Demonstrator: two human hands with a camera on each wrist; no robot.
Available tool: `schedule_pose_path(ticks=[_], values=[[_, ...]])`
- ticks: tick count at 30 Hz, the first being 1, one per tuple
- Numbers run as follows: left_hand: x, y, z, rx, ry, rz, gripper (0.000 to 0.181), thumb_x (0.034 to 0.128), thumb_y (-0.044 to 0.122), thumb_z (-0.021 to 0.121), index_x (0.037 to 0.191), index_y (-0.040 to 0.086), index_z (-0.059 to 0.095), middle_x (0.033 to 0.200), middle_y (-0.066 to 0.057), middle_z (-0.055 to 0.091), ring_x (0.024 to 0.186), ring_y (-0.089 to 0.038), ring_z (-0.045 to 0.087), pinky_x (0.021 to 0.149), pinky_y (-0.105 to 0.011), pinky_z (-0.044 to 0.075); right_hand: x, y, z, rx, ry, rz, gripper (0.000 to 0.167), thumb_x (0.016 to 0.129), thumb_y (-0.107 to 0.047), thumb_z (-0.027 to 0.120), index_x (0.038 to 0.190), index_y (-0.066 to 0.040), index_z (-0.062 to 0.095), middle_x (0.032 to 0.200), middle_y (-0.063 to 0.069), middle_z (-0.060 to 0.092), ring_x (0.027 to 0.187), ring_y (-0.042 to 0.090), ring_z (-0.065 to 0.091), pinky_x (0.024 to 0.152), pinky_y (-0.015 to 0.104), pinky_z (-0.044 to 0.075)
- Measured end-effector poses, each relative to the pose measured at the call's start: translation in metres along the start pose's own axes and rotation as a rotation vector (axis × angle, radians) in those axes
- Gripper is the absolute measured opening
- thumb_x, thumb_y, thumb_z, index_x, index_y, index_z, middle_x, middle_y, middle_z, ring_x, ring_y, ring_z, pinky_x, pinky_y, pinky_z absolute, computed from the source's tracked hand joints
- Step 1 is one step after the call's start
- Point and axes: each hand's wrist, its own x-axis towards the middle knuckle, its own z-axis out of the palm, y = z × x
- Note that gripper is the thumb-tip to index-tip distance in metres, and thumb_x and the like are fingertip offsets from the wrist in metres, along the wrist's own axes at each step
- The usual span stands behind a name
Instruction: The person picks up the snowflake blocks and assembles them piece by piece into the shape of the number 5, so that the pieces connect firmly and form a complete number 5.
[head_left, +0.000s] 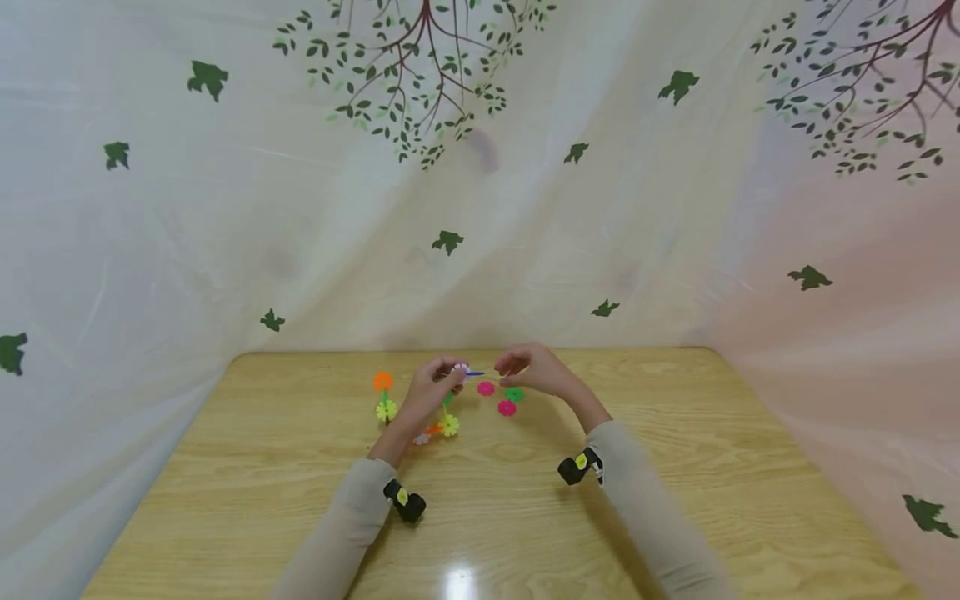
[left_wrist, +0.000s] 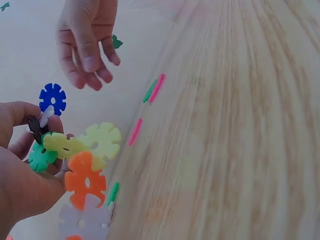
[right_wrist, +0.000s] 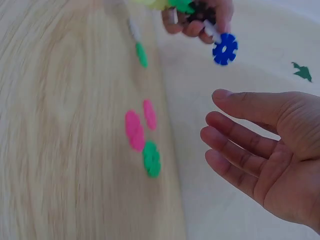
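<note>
My left hand pinches a chain of interlocked notched plastic discs over the far part of the table. At its upper end stands a blue disc, joined to a white one. A dark brown, a green disc, yellow discs, an orange disc and a pale lilac disc follow down the chain. Left of the forearm, another orange disc and yellow disc show; the forearm hides whether they join it. My right hand holds nothing, its fingers relaxed, apart from the blue disc.
Two loose pink discs and a green disc lie on the wooden table below the right hand. Behind the table's far edge hangs a pale curtain printed with leaves and branches.
</note>
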Motion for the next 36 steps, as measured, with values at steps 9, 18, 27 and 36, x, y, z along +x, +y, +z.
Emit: schedule_pose_path(ticks=[9,18,27,36], values=[[0.001,-0.003,-0.002,-0.002,-0.013,0.000,0.026,0.1024,0.014,0.062,0.123,-0.003,0.064,0.099,-0.003,0.066,0.101,-0.039,0.065,0.092,-0.045,0.059,-0.007,0.027,-0.004,-0.039,-0.061,0.061,0.022,0.088,0.002,0.075,0.108,0.011,0.069,0.103,0.025,0.072,0.089,0.020,0.068,0.080,0.029,0.058],[-0.001,-0.001,-0.001,0.010,-0.004,-0.013,0.025,0.1031,0.015,0.061,0.122,-0.001,0.065,0.100,-0.004,0.066,0.089,-0.018,0.064,0.096,-0.049,0.057,-0.005,0.036,0.002,-0.064,-0.092,0.125,0.027,0.085,0.001,0.078,0.111,0.006,0.071,0.105,0.018,0.074,0.093,0.022,0.066,0.082,0.030,0.057],[-0.002,0.002,-0.003,0.012,-0.027,-0.025,0.029,0.1030,0.017,0.061,0.125,-0.002,0.064,0.100,-0.002,0.065,0.092,-0.020,0.064,0.099,-0.052,0.055,-0.001,0.042,0.004,-0.098,-0.119,0.116,0.026,0.085,0.000,0.078,0.110,0.005,0.073,0.105,0.016,0.074,0.094,0.022,0.066,0.084,0.031,0.056],[-0.002,0.002,-0.004,0.005,-0.024,-0.033,0.025,0.1028,0.017,0.062,0.122,0.000,0.065,0.100,-0.002,0.065,0.091,-0.018,0.064,0.100,-0.052,0.055,-0.003,0.044,0.007,-0.059,-0.088,0.124,0.020,0.083,0.004,0.078,0.102,0.003,0.070,0.096,0.013,0.070,0.086,0.017,0.061,0.079,0.027,0.054]])
